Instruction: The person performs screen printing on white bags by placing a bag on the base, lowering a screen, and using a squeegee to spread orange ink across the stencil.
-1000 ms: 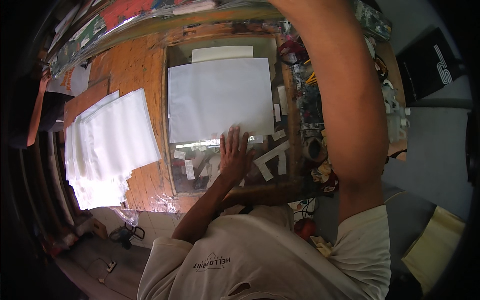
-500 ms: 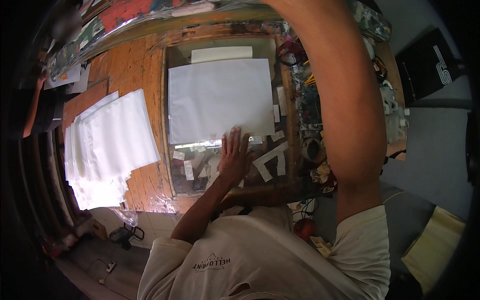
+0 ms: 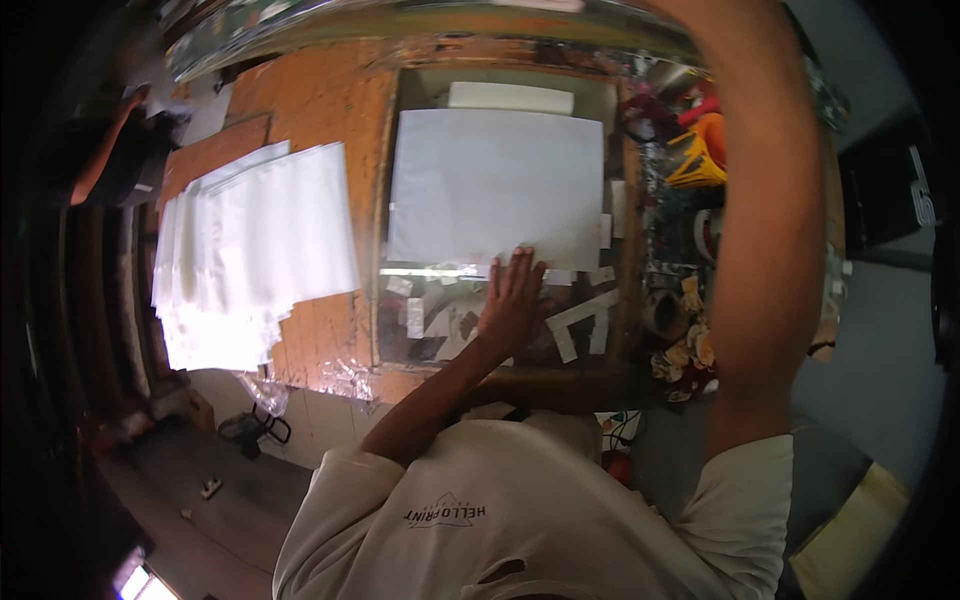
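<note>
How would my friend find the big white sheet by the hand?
Find the wooden table, then the framed panel in it. There lies the big white sheet, the left hand at its lower edge. Unlike the fanned white stack to its left, it lies on the panel, and looks far bigger than the white strip above.

The sheet [image 3: 497,185] looks smooth and matt, the tabletop [image 3: 325,105] wooden.

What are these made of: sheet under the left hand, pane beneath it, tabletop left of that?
Sheet: matte white, paper or thin plastic; flat, crisp-edged.
Pane: glossy, probably glass, possibly acrylic; see-through with bright glare.
Tabletop: likely worn wood; orange-brown, streaked, dark marks.
</note>
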The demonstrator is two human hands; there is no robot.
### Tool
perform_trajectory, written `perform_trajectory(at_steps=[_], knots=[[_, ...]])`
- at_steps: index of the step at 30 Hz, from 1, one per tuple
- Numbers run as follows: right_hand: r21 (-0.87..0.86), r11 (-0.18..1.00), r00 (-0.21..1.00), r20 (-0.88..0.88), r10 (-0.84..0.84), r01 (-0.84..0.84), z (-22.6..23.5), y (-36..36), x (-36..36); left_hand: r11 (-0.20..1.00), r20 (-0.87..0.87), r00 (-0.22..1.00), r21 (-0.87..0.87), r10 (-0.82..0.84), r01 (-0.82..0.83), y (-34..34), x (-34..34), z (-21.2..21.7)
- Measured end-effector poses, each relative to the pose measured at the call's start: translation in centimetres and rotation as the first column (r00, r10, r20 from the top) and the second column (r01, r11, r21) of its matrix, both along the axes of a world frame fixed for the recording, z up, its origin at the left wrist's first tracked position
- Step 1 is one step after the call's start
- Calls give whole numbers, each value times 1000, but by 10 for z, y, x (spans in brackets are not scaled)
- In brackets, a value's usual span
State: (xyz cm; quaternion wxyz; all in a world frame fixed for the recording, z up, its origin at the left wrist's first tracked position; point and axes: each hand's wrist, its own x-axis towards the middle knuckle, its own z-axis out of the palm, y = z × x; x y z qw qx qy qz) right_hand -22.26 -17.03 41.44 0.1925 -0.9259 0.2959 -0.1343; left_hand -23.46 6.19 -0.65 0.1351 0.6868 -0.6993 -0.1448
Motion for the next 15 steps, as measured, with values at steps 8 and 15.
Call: perform_trajectory(at_steps=[8,15], knots=[[73,961,963,-62,-262,267,4,11,28,1000,58,998,-15,-10,11,3,-1,-11],[-225,964,985,127,-115,142,-21,-13,13,999,64,997,15,-37,37,5,1,-11]])
